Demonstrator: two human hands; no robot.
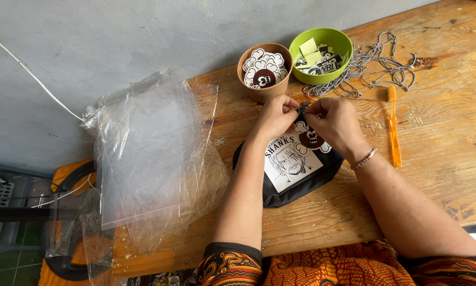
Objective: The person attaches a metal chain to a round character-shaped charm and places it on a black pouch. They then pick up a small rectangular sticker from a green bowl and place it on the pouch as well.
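A small dark metal clasp (pixel 302 109) is pinched between the fingers of the left hand (pixel 274 117) and the right hand (pixel 337 123), which meet just above the top edge of a black fabric pouch (pixel 280 195) with a white printed card on it. Both hands lie equally close to it. A round brown-and-white cloud-edged charm (pixel 310 139) lies just below the fingers, toward the person. The pouch rests on the rough wooden surface (pixel 439 132). Beyond the hands stand a brown cup of like charms (pixel 264 71) and a green plastic bowl (pixel 322 53), with a tangle of ball chains (pixel 375 66) alongside. Crinkled clear plastic bags (pixel 148 153) lie well to the left.
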